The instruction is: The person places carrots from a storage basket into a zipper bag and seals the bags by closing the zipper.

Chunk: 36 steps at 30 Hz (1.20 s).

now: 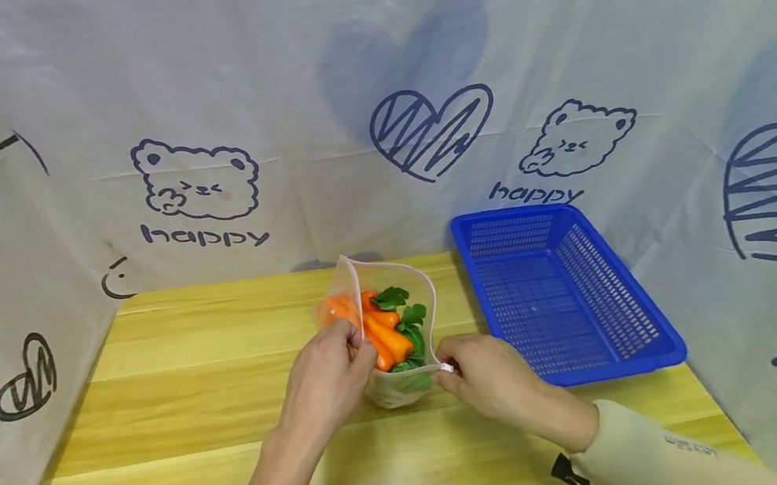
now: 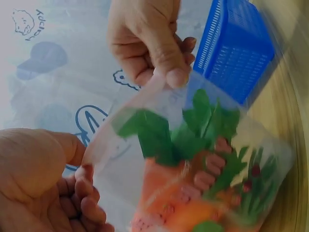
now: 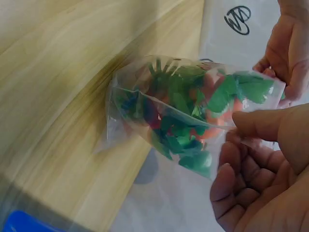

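A see-through zip bag with a pale pink rim stands on the table, its mouth spread wide. Inside are orange, tapered pieces that look like carrots, along with green leaves. My left hand pinches the left side of the rim between thumb and fingers. On the opposite side my right hand pinches the rim's near right corner, where a small white piece shows at the fingertips. Small red bits and thin green stems also show through the film in the left wrist view.
A blue plastic basket with slotted walls stands to the right of the bag, beyond my right hand. Yellow wood-grain table spreads under everything. White printed cloth hangs at the back and along both sides.
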Available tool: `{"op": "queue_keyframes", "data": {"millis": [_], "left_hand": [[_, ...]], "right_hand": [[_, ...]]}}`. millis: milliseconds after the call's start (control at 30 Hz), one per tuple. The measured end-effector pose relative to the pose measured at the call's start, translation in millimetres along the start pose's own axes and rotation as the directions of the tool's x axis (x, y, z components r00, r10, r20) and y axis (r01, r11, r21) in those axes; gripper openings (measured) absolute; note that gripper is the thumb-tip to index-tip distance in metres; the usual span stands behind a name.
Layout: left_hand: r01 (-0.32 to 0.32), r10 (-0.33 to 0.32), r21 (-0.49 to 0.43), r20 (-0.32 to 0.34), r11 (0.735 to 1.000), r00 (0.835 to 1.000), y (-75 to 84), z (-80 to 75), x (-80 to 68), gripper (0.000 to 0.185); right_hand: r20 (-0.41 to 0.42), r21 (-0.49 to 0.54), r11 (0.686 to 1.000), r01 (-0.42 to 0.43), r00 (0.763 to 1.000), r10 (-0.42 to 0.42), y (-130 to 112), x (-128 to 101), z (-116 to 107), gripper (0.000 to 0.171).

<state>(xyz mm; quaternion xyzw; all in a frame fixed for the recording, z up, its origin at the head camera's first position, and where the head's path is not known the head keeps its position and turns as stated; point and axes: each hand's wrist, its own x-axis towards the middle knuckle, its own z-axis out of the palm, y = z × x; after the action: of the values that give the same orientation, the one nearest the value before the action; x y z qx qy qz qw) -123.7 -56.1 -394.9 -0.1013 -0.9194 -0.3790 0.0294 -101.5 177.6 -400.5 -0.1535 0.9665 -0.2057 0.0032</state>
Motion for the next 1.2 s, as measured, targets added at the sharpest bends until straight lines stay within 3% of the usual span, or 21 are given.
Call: {"op": "queue_keyframes", "data": {"millis": [133,267,400,467,567,700,767,900,1000,1133,1200], "left_hand": [[0.006,-0.006,0.011,-0.009,1.000,1.000,-12.9,-16.5,10.3,0.021],[-0.014,0.015,0.039,-0.030,0.999,0.999,-24.4,-34.7,37.7,0.034],[-0.096,0.095,0.009,0.101,0.995,0.990,-29.5,-38.6,73.4,0.057],[-0.133,0.132,-0.003,0.158,0.991,0.979,-32.8,-37.9,86.6,0.047],[-0.186,0.179,0.032,0.161,0.982,0.971,-36.8,-42.1,94.9,0.024],[-0.235,0.230,0.091,0.066,0.968,0.971,-30.3,-60.5,88.4,0.012],[-0.253,0.252,0.124,0.027,0.960,0.967,-26.8,-73.8,77.9,0.012],[-0.310,0.314,0.190,0.011,0.931,0.949,-19.7,-92.3,58.0,0.009],[-0.368,0.385,0.254,-0.018,0.895,0.923,-22.0,-103.7,43.1,0.006],[-0.454,0.509,0.371,-0.058,0.810,0.859,-31.6,-113.3,23.8,0.006],[-0.452,0.510,0.395,-0.049,0.799,0.859,-35.7,-113.0,16.1,0.006]], "right_hand": [[-0.073,0.041,0.999,-0.014,0.997,0.017,5,1,7,0.011],[-0.108,0.057,0.998,-0.030,0.993,0.036,15,0,7,0.010],[-0.102,0.089,0.995,-0.050,0.993,0.059,23,-2,4,0.008],[-0.100,0.101,0.994,-0.047,0.993,0.057,27,-3,3,0.006],[-0.113,0.094,0.996,-0.012,0.993,0.023,32,-4,-4,0.005],[-0.203,0.074,0.997,0.008,0.979,0.007,42,-3,-36,0.004],[-0.230,0.090,0.996,0.024,0.973,-0.002,42,1,-53,0.004],[-0.221,0.049,0.992,0.117,0.970,-0.103,40,13,-78,0.006],[-0.183,-0.029,0.986,0.166,0.968,-0.169,40,19,-84,0.007],[-0.117,-0.096,0.980,0.175,0.976,-0.186,41,23,-80,0.009],[-0.074,-0.102,0.978,0.180,0.979,-0.188,40,25,-73,0.008]]}}
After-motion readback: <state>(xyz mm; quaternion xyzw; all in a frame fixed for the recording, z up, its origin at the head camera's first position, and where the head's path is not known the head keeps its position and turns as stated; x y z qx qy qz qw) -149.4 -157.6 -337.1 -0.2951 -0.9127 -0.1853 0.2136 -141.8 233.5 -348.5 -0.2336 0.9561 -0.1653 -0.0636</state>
